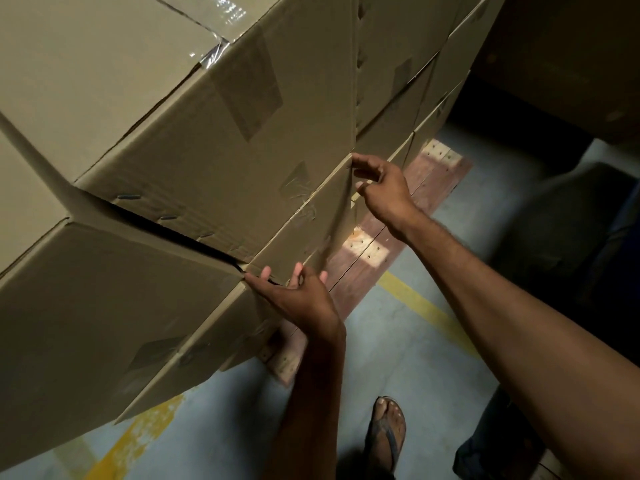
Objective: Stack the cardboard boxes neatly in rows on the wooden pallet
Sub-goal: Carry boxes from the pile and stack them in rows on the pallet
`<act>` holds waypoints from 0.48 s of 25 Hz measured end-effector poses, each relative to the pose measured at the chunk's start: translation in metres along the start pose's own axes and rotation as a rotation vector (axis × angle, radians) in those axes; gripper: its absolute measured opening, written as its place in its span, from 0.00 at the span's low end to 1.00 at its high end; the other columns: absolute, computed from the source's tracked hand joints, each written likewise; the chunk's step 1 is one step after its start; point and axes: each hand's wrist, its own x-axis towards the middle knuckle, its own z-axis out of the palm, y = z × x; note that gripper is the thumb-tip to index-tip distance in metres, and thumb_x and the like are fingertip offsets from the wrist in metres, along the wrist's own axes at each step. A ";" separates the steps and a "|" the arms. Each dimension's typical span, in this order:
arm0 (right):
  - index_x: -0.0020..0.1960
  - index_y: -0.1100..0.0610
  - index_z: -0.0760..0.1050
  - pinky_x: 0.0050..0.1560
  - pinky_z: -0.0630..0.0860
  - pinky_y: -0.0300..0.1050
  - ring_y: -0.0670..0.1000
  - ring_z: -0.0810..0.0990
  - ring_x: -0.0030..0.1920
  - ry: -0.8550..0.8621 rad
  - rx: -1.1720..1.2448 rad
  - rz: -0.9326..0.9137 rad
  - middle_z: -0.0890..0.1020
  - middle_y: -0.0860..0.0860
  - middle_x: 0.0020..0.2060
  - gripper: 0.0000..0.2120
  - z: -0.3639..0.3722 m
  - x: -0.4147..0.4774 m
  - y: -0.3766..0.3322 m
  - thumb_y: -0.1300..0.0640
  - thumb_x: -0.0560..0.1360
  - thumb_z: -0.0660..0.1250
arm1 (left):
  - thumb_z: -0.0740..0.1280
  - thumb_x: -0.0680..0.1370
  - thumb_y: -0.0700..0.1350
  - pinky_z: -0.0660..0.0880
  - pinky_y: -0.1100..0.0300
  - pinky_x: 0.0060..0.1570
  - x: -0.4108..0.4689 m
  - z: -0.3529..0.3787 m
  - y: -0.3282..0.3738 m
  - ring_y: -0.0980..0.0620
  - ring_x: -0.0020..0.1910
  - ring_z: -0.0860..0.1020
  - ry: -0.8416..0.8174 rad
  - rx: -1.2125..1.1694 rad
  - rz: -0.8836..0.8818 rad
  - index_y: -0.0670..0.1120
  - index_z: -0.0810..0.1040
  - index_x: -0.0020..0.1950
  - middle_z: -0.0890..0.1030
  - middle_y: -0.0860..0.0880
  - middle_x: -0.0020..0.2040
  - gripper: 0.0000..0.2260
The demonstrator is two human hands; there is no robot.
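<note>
A tall stack of brown cardboard boxes fills the left and middle of the head view, standing on a reddish wooden pallet [367,258]. One box in a lower row [308,230] lies between my hands. My left hand [301,296] touches its near lower corner with spread fingers, next to a dark gap between boxes. My right hand [381,188] is at its far upper corner, fingers loosely curled against the edge. A large top box [214,140] sits above it. Whether either hand grips the box is unclear.
The grey concrete floor [398,358] carries yellow painted lines [419,303]. My sandalled foot [388,431] stands near the pallet's front. More boxes run along the back right [433,81]. Dark bulky shapes [571,220] stand to the right.
</note>
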 end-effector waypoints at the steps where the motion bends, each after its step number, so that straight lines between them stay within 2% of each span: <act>1: 0.70 0.54 0.77 0.65 0.77 0.42 0.39 0.78 0.60 -0.005 0.004 0.003 0.81 0.43 0.60 0.29 -0.002 0.001 -0.003 0.76 0.76 0.61 | 0.68 0.76 0.27 0.82 0.60 0.36 0.000 -0.001 0.000 0.49 0.57 0.81 -0.012 -0.006 -0.006 0.54 0.51 0.84 0.65 0.52 0.71 0.44; 5: 0.68 0.55 0.79 0.53 0.77 0.30 0.32 0.78 0.53 -0.002 0.024 0.021 0.80 0.36 0.51 0.29 -0.004 0.000 -0.013 0.78 0.75 0.58 | 0.67 0.76 0.26 0.83 0.57 0.39 -0.002 -0.009 -0.005 0.48 0.64 0.77 -0.101 0.010 -0.010 0.56 0.52 0.83 0.64 0.54 0.73 0.45; 7: 0.69 0.55 0.78 0.49 0.77 0.29 0.33 0.77 0.54 0.010 0.024 0.027 0.79 0.36 0.52 0.30 -0.005 0.000 -0.014 0.78 0.75 0.58 | 0.67 0.76 0.26 0.83 0.58 0.39 -0.002 -0.010 -0.010 0.49 0.64 0.76 -0.148 0.046 0.002 0.56 0.51 0.83 0.65 0.55 0.74 0.45; 9: 0.70 0.54 0.78 0.50 0.78 0.31 0.34 0.77 0.54 0.012 0.012 0.026 0.79 0.35 0.52 0.31 -0.004 0.000 -0.014 0.78 0.75 0.58 | 0.69 0.75 0.27 0.83 0.56 0.41 0.001 -0.014 -0.012 0.50 0.64 0.76 -0.168 0.112 0.040 0.56 0.52 0.83 0.64 0.55 0.74 0.46; 12: 0.70 0.55 0.77 0.59 0.79 0.36 0.33 0.77 0.54 0.048 0.019 0.009 0.79 0.36 0.53 0.29 -0.002 -0.007 -0.014 0.77 0.76 0.60 | 0.71 0.74 0.30 0.82 0.46 0.55 0.003 -0.015 -0.008 0.53 0.60 0.79 -0.095 0.240 0.098 0.54 0.51 0.84 0.62 0.53 0.76 0.47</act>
